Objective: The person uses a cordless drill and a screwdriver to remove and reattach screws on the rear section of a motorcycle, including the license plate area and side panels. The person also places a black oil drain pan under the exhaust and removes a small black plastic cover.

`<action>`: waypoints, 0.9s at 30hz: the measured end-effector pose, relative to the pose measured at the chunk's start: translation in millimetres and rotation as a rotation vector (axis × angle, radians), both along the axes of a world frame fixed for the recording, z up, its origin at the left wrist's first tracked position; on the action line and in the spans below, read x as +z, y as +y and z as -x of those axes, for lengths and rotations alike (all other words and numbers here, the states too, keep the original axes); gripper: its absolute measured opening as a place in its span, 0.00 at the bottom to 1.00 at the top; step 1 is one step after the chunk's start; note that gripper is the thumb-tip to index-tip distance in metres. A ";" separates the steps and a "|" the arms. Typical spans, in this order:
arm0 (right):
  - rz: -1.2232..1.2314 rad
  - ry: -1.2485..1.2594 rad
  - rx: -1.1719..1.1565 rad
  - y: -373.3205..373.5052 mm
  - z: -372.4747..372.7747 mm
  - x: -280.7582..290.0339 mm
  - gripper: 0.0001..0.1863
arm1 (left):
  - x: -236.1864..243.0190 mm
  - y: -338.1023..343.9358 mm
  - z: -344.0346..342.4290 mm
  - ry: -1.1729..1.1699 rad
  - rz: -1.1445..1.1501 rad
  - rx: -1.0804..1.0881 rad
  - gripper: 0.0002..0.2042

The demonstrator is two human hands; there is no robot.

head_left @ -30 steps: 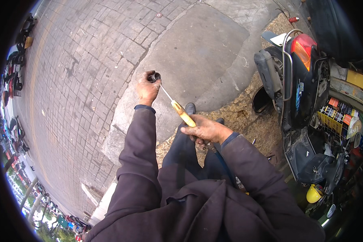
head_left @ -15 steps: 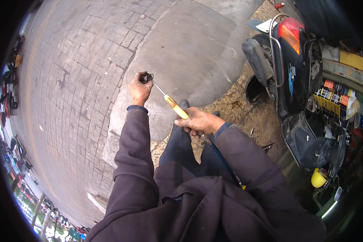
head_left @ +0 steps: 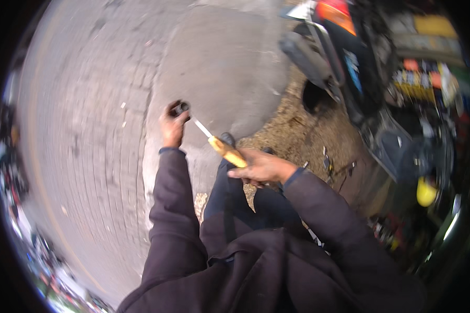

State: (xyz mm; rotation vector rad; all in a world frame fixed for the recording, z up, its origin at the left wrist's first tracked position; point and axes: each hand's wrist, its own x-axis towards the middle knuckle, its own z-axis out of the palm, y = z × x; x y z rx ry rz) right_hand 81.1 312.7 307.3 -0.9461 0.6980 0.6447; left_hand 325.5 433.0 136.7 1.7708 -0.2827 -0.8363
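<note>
My left hand [head_left: 171,129] is closed around a small dark round part [head_left: 180,108] with a hollow, ring-like end turned up. My right hand [head_left: 263,166] grips a screwdriver [head_left: 227,152] by its yellow handle. Its bare metal shaft points up and left at the round part. The tip comes close to that part, but blur hides whether they touch. Both hands are out in front of my legs, above the pavement.
To the right stands a dark motor scooter [head_left: 357,78] with a red and orange tail light. Beyond it is a yellow basket [head_left: 415,89] of bottles or cans. A yellow helmet-like object [head_left: 426,192] is at lower right. Small tools [head_left: 327,163] lie on the ground.
The whole view has swung, so the scooter sits farther left and higher and the picture is blurred. Both hands keep their holds; the left hand appears slightly lower and farther left.
</note>
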 end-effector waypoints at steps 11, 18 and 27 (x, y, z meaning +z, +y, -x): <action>0.915 0.051 -0.118 -20.4 147.7 -14.3 0.46 | 41.6 -124.7 110.7 0.301 0.186 -0.385 0.23; 1.044 0.290 -0.101 -31.9 279.6 3.5 0.48 | 69.3 -200.5 224.5 0.443 0.218 -0.559 0.19; 0.889 0.377 -0.155 -62.7 391.4 -27.9 0.46 | 41.0 -270.3 351.4 0.362 0.098 -0.778 0.15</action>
